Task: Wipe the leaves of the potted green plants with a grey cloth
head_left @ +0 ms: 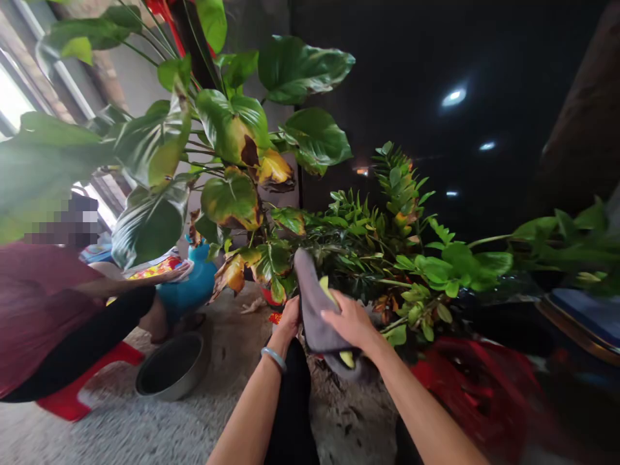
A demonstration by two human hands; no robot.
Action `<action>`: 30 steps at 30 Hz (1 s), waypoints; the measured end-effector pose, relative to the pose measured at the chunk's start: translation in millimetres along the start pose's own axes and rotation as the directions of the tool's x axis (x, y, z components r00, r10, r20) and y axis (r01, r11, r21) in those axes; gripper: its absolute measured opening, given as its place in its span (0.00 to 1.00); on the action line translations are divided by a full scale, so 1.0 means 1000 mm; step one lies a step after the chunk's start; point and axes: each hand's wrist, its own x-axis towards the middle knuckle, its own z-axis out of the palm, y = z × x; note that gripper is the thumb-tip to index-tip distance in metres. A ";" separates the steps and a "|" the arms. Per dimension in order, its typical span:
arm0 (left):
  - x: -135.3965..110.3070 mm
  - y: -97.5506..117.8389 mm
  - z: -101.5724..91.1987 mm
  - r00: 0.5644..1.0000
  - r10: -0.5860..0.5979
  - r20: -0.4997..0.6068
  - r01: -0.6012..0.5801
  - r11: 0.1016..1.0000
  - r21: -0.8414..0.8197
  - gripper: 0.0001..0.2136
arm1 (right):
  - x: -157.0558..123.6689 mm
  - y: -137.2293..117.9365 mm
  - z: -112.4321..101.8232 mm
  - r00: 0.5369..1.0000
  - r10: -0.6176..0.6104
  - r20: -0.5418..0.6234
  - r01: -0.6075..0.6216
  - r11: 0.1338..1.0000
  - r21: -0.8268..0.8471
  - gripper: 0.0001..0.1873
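Observation:
A grey cloth (317, 303) with yellow-green patches hangs in folds in front of the potted plants. My right hand (351, 323) grips it from the right, thumb and fingers pressed into the fabric. At its left edge my left hand (289, 318), with a pale bangle (274, 359) on the wrist, is closed on the cloth, its fingertips partly hidden. Just beyond the hands are a leafy green plant (349, 223) and a large-leaved plant (230, 194) with yellow and brown leaf edges.
A person in a maroon shirt (43, 303) sits at left on a red stool (92, 381), near a blue vase (191, 284). A metal basin (172, 368) stands on the floor. At right lie a red plastic bag (475, 387) and a dark round container (513, 329). Behind is a glossy black wall (426, 51).

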 end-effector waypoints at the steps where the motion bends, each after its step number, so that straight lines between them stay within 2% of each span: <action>1: 0.000 0.000 -0.001 1.000 -0.006 -0.014 0.006 1.000 0.001 0.09 | -0.009 0.008 0.003 0.997 0.028 0.073 -0.027 1.000 -0.011 0.24; 3: 0.000 0.002 -0.004 0.999 -0.013 -0.037 0.013 1.000 0.006 0.09 | -0.027 0.020 0.000 0.990 0.016 0.142 -0.028 0.996 0.087 0.23; 4: 0.000 0.003 -0.005 0.999 -0.014 -0.041 0.015 1.000 0.005 0.08 | -0.032 0.022 -0.006 0.995 -0.008 0.102 -0.009 0.985 0.170 0.23; 5: -0.001 0.004 -0.006 0.999 -0.014 -0.039 0.014 1.000 0.004 0.07 | -0.033 0.022 -0.014 1.000 -0.019 0.003 0.017 0.969 0.247 0.23; 6: -0.002 0.004 -0.006 0.999 -0.014 -0.033 0.014 1.000 0.003 0.07 | -0.029 0.021 -0.023 0.990 -0.003 -0.143 0.046 0.953 0.299 0.25; 7: -0.003 0.005 -0.005 1.000 -0.013 -0.024 0.013 1.000 0.003 0.07 | -0.021 0.018 -0.031 0.950 0.033 -0.311 0.073 0.944 0.323 0.27; 8: -0.004 0.005 -0.004 1.000 -0.012 -0.016 0.012 1.000 0.004 0.07 | -0.011 0.016 -0.038 0.885 0.077 -0.460 0.088 0.941 0.326 0.30; 9: -0.004 0.006 -0.003 1.000 -0.009 -0.011 0.009 1.000 0.007 0.07 | 0.001 0.014 -0.042 0.821 0.115 -0.560 0.091 0.941 0.327 0.32; 10: -0.005 0.005 -0.001 1.000 -0.004 -0.011 0.004 1.000 0.011 0.08 | 0.012 0.013 -0.043 0.787 0.142 -0.600 0.084 0.939 0.333 0.33; 11: -0.005 0.005 0.000 1.000 0.003 -0.015 -0.003 1.000 0.015 0.08 | 0.021 0.014 -0.041 0.787 0.162 -0.595 0.065 0.938 0.342 0.33; 13: -0.004 0.003 0.001 0.999 0.022 -0.032 -0.021 1.000 0.023 0.09 | 0.026 0.020 -0.028 0.864 0.176 -0.472 -0.002 0.938 0.346 0.30; 15: -0.003 0.002 -0.001 0.998 0.044 -0.050 -0.042 0.999 0.028 0.10 | 0.010 0.029 -0.011 0.965 0.133 -0.225 -0.061 0.952 0.301 0.25; 16: -0.002 0.001 -0.002 0.997 0.055 -0.055 -0.053 0.998 0.029 0.10 | -0.003 0.033 -0.004 0.993 0.094 -0.076 -0.070 0.960 0.272 0.23; 18: -0.001 0.001 -0.005 0.995 0.076 -0.056 -0.075 0.997 0.030 0.11 | -0.033 0.035 0.002 0.987 0.009 0.158 -0.051 0.965 0.258 0.22; 19: -0.001 0.001 -0.007 0.995 0.084 -0.054 -0.082 0.996 0.032 0.12 | -0.045 0.033 0.000 0.982 -0.019 0.188 -0.034 0.960 0.277 0.22; 20: 0.000 0.001 -0.008 0.995 0.089 -0.051 -0.087 0.996 0.033 0.12 | -0.052 0.029 -0.004 0.990 -0.031 0.138 -0.012 0.953 0.303 0.23; 22: -0.001 0.002 -0.008 0.995 0.087 -0.044 -0.086 0.996 0.039 0.12 | -0.051 0.017 -0.018 0.990 -0.017 -0.138 0.063 0.940 0.336 0.25; 24: -0.001 0.002 -0.007 0.997 0.075 -0.036 -0.074 0.996 0.047 0.12 | -0.031 0.007 -0.033 0.901 0.017 -0.433 0.131 0.942 0.308 0.29; 25: -0.001 0.002 -0.005 0.997 0.068 -0.031 -0.067 0.996 0.052 0.12 | -0.017 0.005 -0.037 0.853 0.033 -0.521 0.138 0.949 0.285 0.30; 26: -0.002 0.002 -0.004 0.998 0.061 -0.026 -0.059 0.997 0.058 0.12 | -0.004 0.004 -0.038 0.827 0.053 -0.560 0.123 0.955 0.271 0.31; 27: -0.002 0.001 -0.002 0.998 0.055 -0.022 -0.053 0.996 0.065 0.12 | 0.006 0.006 -0.036 0.831 0.082 -0.551 0.083 0.960 0.268 0.31; 28: -0.002 0.001 -0.001 0.999 0.050 -0.019 -0.048 0.996 0.070 0.12 | 0.012 0.011 -0.031 0.857 0.118 -0.501 0.026 0.962 0.272 0.31; 30: -0.001 0.001 0.000 0.999 0.043 -0.016 -0.042 0.996 0.081 0.11 | 0.007 0.024 -0.014 0.941 0.165 -0.296 -0.077 0.955 0.287 0.28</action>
